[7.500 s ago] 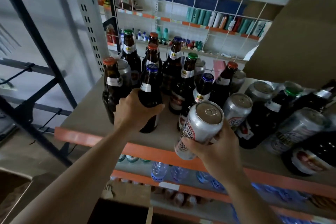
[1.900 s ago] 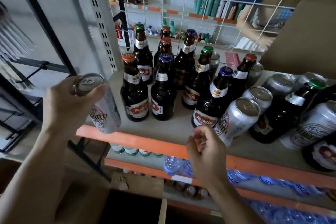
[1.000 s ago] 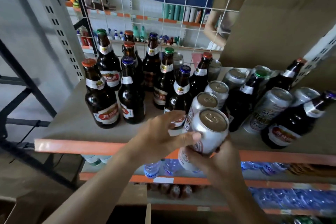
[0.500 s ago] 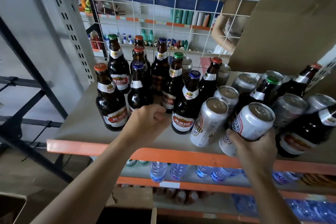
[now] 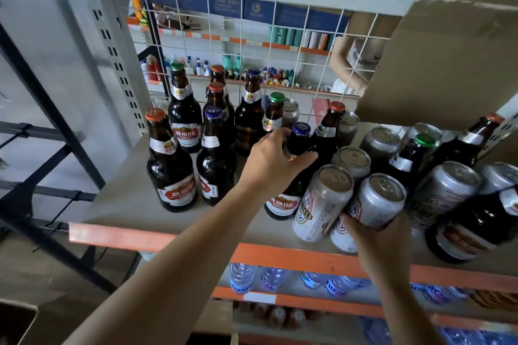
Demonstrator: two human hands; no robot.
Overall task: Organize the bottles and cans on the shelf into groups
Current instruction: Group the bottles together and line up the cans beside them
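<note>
Left hand: the left hand [image 5: 269, 162] reaches over the middle of the shelf [image 5: 123, 182] and grips the blue-capped bottle [image 5: 301, 131] at its shoulder. The thumb is on the right side and the fingers curl round the far side.
Blue-capped bottle: dark glass, upright, with a red and white label facing near. It stands mid-shelf between the bottle cluster on the left and the cans on the right.
Right hand: the right hand [image 5: 375, 241] clasps the silver can [image 5: 377, 199] from below, near the front edge on the right, with fingers wrapped round its lower part.
Silver can: top closed, touching a second can [image 5: 322, 202] on its left. The hand covers its base, so whether it rests on the board cannot be told.
Hands: apart, each closed on its own item.
Left half of shelf: upright dark bottles only. A red-capped bottle [image 5: 168, 165] stands nearest left, with green, red and blue caps behind it.
Right half of shelf: cans and dark bottles are mixed and packed close. A green-capped bottle [image 5: 414, 154] stands among the cans.
Shelf front: orange rail [image 5: 120, 237].
Back: white wire grid [image 5: 291, 45], with other stocked shelving visible through it.
Upper right: cardboard box [image 5: 448, 64].
Lower level: water bottles [image 5: 242, 277].
</note>
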